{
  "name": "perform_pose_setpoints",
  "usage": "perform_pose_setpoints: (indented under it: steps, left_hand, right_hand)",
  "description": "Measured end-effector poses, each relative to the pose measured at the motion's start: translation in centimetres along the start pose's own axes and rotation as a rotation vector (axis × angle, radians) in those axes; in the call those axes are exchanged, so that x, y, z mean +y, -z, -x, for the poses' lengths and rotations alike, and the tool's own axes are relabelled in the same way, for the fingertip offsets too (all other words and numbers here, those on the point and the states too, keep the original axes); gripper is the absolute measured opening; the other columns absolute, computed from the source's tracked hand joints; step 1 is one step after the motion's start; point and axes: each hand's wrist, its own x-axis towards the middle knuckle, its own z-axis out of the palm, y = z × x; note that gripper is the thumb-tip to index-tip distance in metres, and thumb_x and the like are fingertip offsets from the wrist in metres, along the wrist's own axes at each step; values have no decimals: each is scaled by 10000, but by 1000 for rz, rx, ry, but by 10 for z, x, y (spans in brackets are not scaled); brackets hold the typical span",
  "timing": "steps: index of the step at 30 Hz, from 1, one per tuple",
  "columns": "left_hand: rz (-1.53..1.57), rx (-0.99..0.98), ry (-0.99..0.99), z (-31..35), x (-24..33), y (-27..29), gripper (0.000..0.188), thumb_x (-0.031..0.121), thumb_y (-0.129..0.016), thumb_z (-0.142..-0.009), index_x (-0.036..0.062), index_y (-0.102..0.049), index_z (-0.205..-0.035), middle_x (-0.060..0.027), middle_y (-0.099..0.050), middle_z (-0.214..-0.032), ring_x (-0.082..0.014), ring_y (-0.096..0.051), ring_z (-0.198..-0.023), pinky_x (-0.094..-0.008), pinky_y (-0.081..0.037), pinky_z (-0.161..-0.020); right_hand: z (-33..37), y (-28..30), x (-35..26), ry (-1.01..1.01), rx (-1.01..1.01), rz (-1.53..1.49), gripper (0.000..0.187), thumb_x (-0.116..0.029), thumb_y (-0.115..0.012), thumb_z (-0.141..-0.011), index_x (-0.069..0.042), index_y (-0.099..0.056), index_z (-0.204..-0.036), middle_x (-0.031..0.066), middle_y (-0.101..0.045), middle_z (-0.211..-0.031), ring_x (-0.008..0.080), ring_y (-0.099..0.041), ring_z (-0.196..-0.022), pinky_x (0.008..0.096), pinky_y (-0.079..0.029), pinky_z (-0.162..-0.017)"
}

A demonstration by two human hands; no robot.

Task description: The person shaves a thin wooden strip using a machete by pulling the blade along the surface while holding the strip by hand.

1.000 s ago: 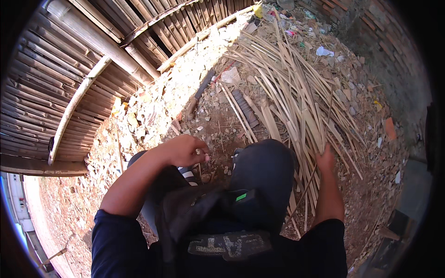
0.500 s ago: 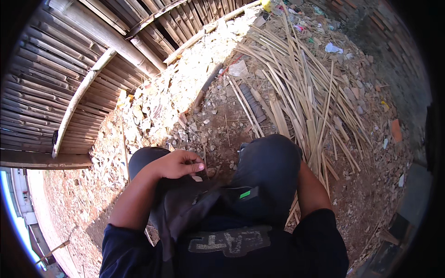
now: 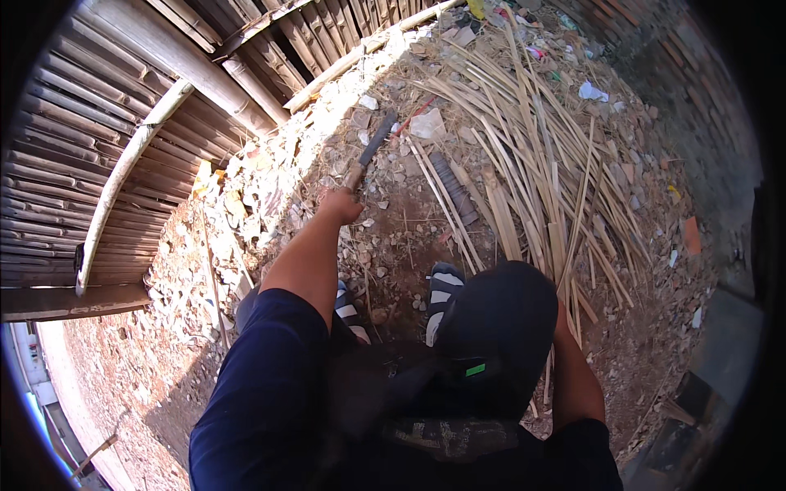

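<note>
My left arm stretches forward over the ground, and my left hand (image 3: pixel 341 205) is at the wooden handle of a machete (image 3: pixel 378 139). Its fingers look closed round the handle's near end, though they are partly hidden. The dark blade points away from me, lying on the stony ground. My right forearm (image 3: pixel 576 372) runs down beside my right knee; the knee hides the right hand. Right of the machete lie a dark ribbed roll (image 3: pixel 453 186) and a large pile of split bamboo strips (image 3: pixel 536 155).
A bamboo-slat wall (image 3: pixel 115 164) with thick poles rises on the left. A brick wall (image 3: pixel 696 106) stands on the right. Rubble, a pale plastic scrap (image 3: pixel 427 124) and a white scrap (image 3: pixel 593 92) litter the ground. My sandalled feet (image 3: pixel 443 295) are between my knees.
My left hand has left my lap and reached forward to the machete's handle. My knees have parted more, so my feet show. The machete lies in about the same place.
</note>
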Motion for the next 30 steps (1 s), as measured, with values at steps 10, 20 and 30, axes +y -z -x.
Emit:
perform_pose_setpoints:
  steps: [10,20,30]
  left_hand:
    - [47,-37,71,-84,-50,-99,650,525,-667,-882,213,-595,-1447,-208,-572,-1450,-444,-407,-1426,-484,-346,-1186]
    - [119,-197,1,-103,-36,-122,660,547,-604,-941,137,-568,-1458,-304,-302,-1599,-477,-364,-1449,-532,-368,-1171]
    - [-120,-104,-200,-157,-79,-160,431,397,-512,-1017,191,-645,-1371,-230,-541,-1459,-477,-394,-1424,-540,-281,-1207]
  right_hand:
    - [18,18,120,-429,-156,569,313,-218,-582,-984,12,-669,-1178,208,-700,-1078,333,-687,-1023,444,-521,-913]
    - [22,-3,132,-495,102,483,330,-228,-591,-969,-1,-663,-1198,224,-676,-1122,358,-665,-1064,457,-511,-938]
    - [-4,-2,128,-460,158,472,350,-237,-600,-954,-14,-657,-1218,239,-653,-1167,383,-643,-1106,469,-500,-964]
